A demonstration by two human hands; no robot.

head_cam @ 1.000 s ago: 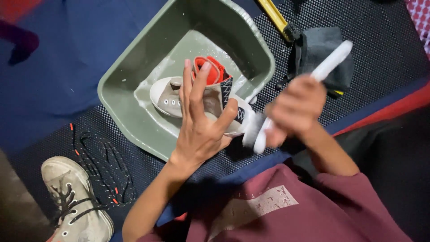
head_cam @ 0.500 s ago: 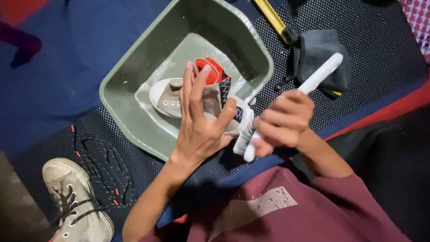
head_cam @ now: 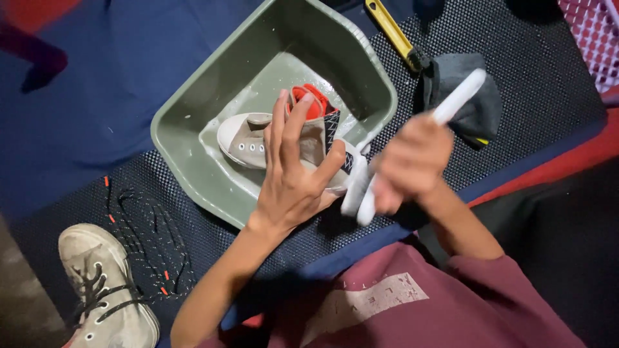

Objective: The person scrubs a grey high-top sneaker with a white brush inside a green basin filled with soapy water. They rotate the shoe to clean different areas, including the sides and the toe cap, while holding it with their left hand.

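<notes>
A grey high-top sneaker with a red lining lies on its side in a green plastic basin. My left hand grips it from above, fingers spread over its side. My right hand, blurred, is closed round a white brush, its head against the sneaker's white heel sole at the basin's near rim.
A second grey sneaker with black laces sits at lower left, loose black laces beside it on the dark mesh mat. A yellow-handled brush and a dark cloth lie beyond the basin. A pink mesh basket is at top right.
My right hand has slid the white brush along the sneaker's heel, and the handle's angle has shifted. My left hand stays on the shoe.
</notes>
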